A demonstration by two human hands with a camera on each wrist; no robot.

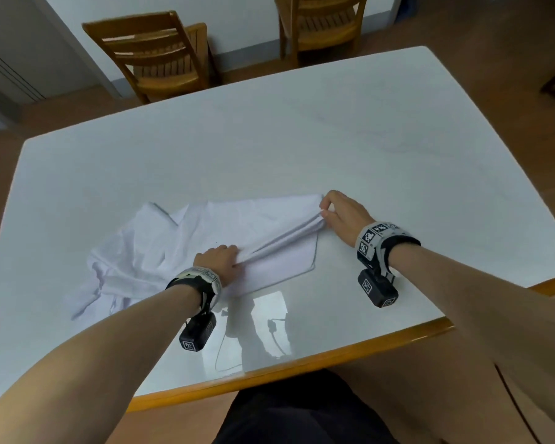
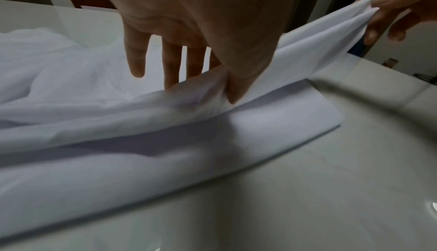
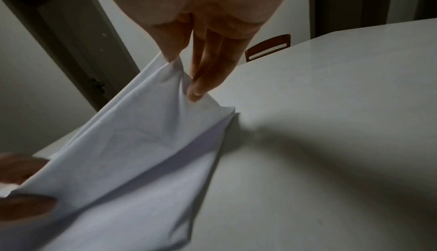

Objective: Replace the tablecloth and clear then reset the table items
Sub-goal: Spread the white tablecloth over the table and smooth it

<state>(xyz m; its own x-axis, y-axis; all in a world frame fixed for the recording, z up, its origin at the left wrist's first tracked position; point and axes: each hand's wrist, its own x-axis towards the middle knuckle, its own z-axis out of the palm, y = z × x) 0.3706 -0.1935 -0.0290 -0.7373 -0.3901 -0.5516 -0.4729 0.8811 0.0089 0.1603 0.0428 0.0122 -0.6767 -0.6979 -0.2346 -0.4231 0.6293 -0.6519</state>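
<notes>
Where two chairs (image 1: pixel 161 56) stand, table (image 1: pixel 269 139) ends.

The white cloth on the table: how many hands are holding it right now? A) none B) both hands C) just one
B. The left hand grips a gathered fold of the white cloth, and the right hand pinches the same fold further along, so it stretches between them above the table.
</notes>
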